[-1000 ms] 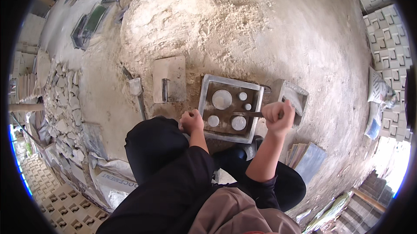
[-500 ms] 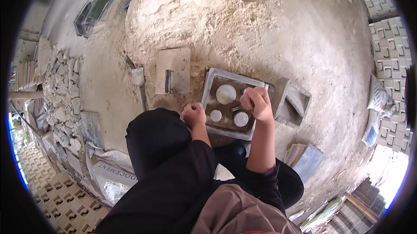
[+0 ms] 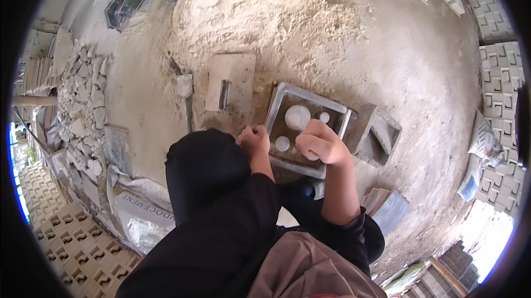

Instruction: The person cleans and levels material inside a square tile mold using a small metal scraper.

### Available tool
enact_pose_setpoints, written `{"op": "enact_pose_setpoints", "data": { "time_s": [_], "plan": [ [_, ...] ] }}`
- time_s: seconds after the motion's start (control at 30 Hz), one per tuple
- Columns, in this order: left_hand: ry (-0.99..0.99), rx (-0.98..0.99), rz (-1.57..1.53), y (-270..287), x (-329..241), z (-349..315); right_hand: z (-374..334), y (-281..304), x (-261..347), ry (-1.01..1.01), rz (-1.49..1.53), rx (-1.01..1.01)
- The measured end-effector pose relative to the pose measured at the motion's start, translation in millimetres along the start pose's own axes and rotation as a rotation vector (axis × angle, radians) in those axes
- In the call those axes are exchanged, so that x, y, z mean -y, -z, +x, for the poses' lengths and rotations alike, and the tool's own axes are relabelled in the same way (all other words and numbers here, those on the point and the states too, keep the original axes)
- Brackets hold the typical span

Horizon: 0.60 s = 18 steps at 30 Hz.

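A square grey metal mould frame lies on the ground before me. Inside it, on a brown surface, stand a large pale disc, a small disc and another small disc. A further round piece is mostly covered by my right hand, a closed fist above the frame's right part; what it grips is hidden. My left hand is closed beside the frame's left edge, near my knee. Its fingertips are turned away, so I cannot make out anything in them.
A board with a dark handle and a long-handled tool lie to the left. Beyond is a heap of pale powder. An angular block mould stands right of the frame. Broken stones are piled far left, patterned blocks far right.
My right hand has moved left and nearer to me, uncovering the upper right small disc and covering the lower right round piece. The whole view has shifted slightly; my left hand stays by the frame.
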State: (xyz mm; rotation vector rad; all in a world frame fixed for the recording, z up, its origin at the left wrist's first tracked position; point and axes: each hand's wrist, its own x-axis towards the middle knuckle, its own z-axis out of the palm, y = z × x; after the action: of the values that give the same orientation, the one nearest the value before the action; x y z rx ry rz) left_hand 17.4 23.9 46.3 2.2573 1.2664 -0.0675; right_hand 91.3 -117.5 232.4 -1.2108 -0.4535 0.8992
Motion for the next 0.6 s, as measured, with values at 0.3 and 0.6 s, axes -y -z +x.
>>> {"op": "enact_pose_setpoints", "data": {
  "time_s": [0.3, 0.6],
  "plan": [
    [0.020, 0.007, -0.099, 0.4, -0.4, -3.4, 9.7, -14.7, 11.2, -0.047, -0.099, 0.195],
    [-0.013, -0.005, -0.038, -2.4, -3.3, 0.1, 8.1, -7.4, 13.7, -0.146, -0.001, 0.181]
  ]
}}
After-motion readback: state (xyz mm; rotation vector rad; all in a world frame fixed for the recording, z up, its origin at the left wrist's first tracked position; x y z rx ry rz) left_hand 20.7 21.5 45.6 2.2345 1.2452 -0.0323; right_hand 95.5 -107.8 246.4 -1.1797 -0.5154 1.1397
